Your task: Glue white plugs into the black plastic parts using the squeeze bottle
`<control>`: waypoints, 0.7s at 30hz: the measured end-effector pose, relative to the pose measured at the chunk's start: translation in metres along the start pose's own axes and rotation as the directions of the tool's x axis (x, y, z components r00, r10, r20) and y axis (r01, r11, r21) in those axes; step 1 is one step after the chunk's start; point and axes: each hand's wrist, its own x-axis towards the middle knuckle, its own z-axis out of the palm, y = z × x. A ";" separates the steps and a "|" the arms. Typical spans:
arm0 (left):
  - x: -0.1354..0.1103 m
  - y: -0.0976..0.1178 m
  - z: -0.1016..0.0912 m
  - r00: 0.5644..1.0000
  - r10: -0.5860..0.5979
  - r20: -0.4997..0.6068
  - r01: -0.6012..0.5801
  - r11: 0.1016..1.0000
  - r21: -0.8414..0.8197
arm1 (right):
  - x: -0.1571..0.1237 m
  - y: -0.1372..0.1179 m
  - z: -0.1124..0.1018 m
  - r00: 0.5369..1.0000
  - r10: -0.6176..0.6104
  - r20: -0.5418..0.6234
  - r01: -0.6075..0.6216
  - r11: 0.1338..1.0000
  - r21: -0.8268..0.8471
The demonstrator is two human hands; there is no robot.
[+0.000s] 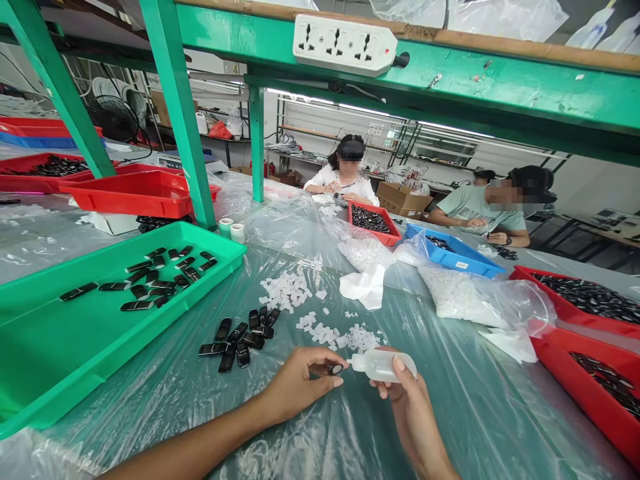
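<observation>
Between thumb and fingers, my left hand (pixel 300 383) pinches a small black plastic piece (pixel 336 369), its pale end turned toward the right. My right hand (pixel 407 393) grips a translucent white squeeze bottle (pixel 384 365), laid nearly level. The bottle's narrow nozzle points left and comes right up to the black piece; whether they touch I cannot tell. Just beyond my hands lie small white plastic bits (pixel 363 338) and a heap of larger white pieces (pixel 285 291). A loose pile of black plastic pieces (pixel 243 343) rests to the left of them.
At left stands a green tray (pixel 200 293) with black pieces inside. Red trays (pixel 565 353) line the right edge. Bags of white bits (pixel 455 293) and a white cloth (pixel 367 285) lie ahead. A green shelf frame (pixel 450 67) crosses overhead. Two people work across the table.
</observation>
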 end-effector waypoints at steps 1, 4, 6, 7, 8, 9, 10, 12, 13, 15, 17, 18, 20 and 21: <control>0.000 0.001 0.000 1.000 0.007 0.001 -0.007 1.000 -0.007 | 0.000 0.000 0.000 1.000 0.013 -0.001 -0.013 1.000 0.023; -0.001 0.002 0.000 1.000 0.029 -0.012 -0.029 0.999 -0.024 | 0.000 -0.001 0.002 0.999 0.035 0.001 -0.034 0.997 0.067; -0.001 0.001 0.000 0.999 0.037 -0.023 -0.037 0.999 -0.023 | 0.001 -0.002 0.002 0.999 0.041 -0.004 -0.041 0.996 0.082; -0.001 0.001 0.000 0.999 0.040 -0.030 -0.041 0.999 -0.018 | 0.001 -0.002 0.002 0.999 0.043 -0.005 -0.042 0.995 0.088; -0.001 0.001 0.000 0.998 0.043 -0.034 -0.044 0.999 -0.011 | 0.001 -0.001 0.002 0.999 0.045 -0.006 -0.044 0.995 0.093; 0.000 0.001 -0.001 0.998 0.046 -0.039 -0.046 0.999 -0.003 | 0.001 -0.001 0.002 0.999 0.046 -0.005 -0.045 0.994 0.098; 0.000 0.000 -0.001 0.998 0.047 -0.044 -0.046 0.999 0.004 | 0.001 -0.001 0.001 0.999 0.047 -0.002 -0.047 0.994 0.104; 0.000 0.001 -0.001 0.998 0.049 -0.050 -0.048 0.999 0.015 | 0.001 0.000 0.001 0.999 0.051 0.006 -0.052 0.991 0.120; 0.000 0.001 0.000 0.997 0.050 -0.050 -0.050 0.999 0.016 | 0.001 0.001 0.001 0.998 0.057 0.010 -0.058 0.989 0.134; 0.000 0.001 0.000 0.997 0.059 -0.049 -0.059 0.998 0.008 | 0.002 0.002 0.002 0.997 0.069 0.018 -0.071 0.980 0.186; 0.000 0.002 0.000 0.996 0.074 -0.050 -0.074 0.997 -0.010 | 0.002 0.002 0.003 0.996 0.087 0.033 -0.093 0.960 0.264; 0.000 0.002 0.001 0.996 0.079 -0.050 -0.080 0.997 -0.021 | 0.003 0.002 0.003 0.994 0.100 0.042 -0.108 0.945 0.309; 0.000 0.002 0.001 0.995 0.084 -0.051 -0.086 0.995 -0.042 | 0.005 0.001 0.003 0.989 0.135 0.058 -0.147 0.906 0.397; 0.000 0.003 0.001 0.995 0.084 -0.048 -0.086 0.995 -0.051 | 0.005 0.001 0.002 0.985 0.159 0.064 -0.171 0.884 0.436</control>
